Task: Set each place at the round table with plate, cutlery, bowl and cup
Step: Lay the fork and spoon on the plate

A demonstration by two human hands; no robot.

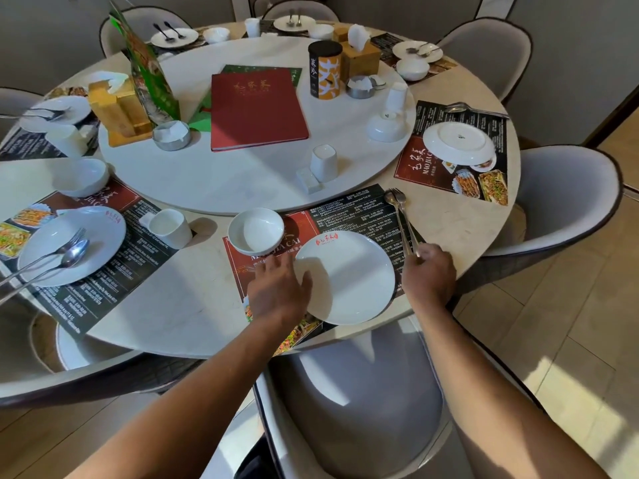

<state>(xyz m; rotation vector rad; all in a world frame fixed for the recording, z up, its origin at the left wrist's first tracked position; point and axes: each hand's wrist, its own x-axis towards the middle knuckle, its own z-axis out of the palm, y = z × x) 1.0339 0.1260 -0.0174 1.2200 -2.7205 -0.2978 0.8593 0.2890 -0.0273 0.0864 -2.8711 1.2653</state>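
A white plate (pixel 349 281) with a red logo lies on the placemat (pixel 349 209) in front of me. My left hand (pixel 276 288) grips its left rim. A small white bowl (pixel 256 231) stands just beyond that hand. To the right of the plate, my right hand (pixel 428 271) pinches the handles of a fork and spoon (pixel 399 209), whose heads point away from me. A white cup (pixel 324 163) stands on the turntable (pixel 242 178) beyond the placemat. At the right place an upturned plate (pixel 458 143) lies on its mat, with an upturned bowl (pixel 386 126) and cup (pixel 396 95) nearby.
The place at my left holds a plate with fork and spoon (pixel 71 245), a cup (pixel 171 228) and a bowl (pixel 81 176). The turntable carries a red menu (pixel 256 108), tissue boxes, a black-and-orange tin (pixel 324 69) and a green stand. Grey chairs (pixel 366 402) ring the table.
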